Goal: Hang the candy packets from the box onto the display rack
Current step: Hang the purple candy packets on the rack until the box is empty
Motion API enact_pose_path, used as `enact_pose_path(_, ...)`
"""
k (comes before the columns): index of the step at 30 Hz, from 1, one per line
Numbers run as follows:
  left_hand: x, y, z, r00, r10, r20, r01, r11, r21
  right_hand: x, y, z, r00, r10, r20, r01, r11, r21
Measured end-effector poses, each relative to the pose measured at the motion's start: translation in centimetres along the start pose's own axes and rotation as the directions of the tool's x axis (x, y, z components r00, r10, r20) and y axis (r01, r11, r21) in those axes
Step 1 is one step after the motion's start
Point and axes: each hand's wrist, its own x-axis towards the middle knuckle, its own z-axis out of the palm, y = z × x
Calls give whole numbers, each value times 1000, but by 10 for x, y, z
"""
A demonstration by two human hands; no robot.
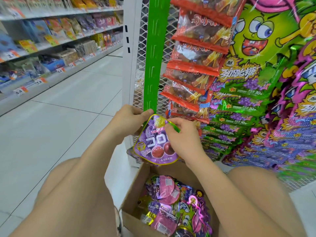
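At far left, your view takes in long white store shelves [56,43] stocked with blurred packaged goods and orange price tags, above a pale tiled floor [59,108]. Moving right, your left hand [127,119] is closed around the upper left edge of a purple, yellow-rimmed grape candy packet [152,144], thumb pressed near its top. Just above that thumb hangs the lower end of a bright green vertical plastic hanging strip [153,65], fixed against a white wire-mesh rack panel [142,57]. Your right hand [181,139] pinches the packet's top right corner, fingers curled over its front and partly covering the print. The packet is held upright between both hands, directly below the strip's end and above an open brown cardboard box [135,194]. Inside the box lie more purple and pink candy packets [164,194] in a loose pile. Right of the strip, a column of orange-edged clear snack bags [198,53] hangs overlapping. At far right, green and purple cartoon-printed foil packets [256,79] are stacked in dense rows.
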Motion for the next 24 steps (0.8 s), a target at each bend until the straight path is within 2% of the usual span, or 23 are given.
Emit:
enact_pose_path(3,-13,6,-5,994,-72,86,81,991,-108,-1,-1,13,999,53,3,-53,995,83)
enact_pose_path(6,-22,11,-9,986,-119,115,139,973,-183,0,-2,17,999,45,-22,-43,995,93)
enact_pose_path(12,-24,10,-12,984,-87,155,113,978,-173,-2,-3,19,999,44,-25,-43,998,38)
enact_pose_path(24,-23,10,-7,989,-81,127,104,977,-186,-7,-3,20,995,63,-83,-58,997,51)
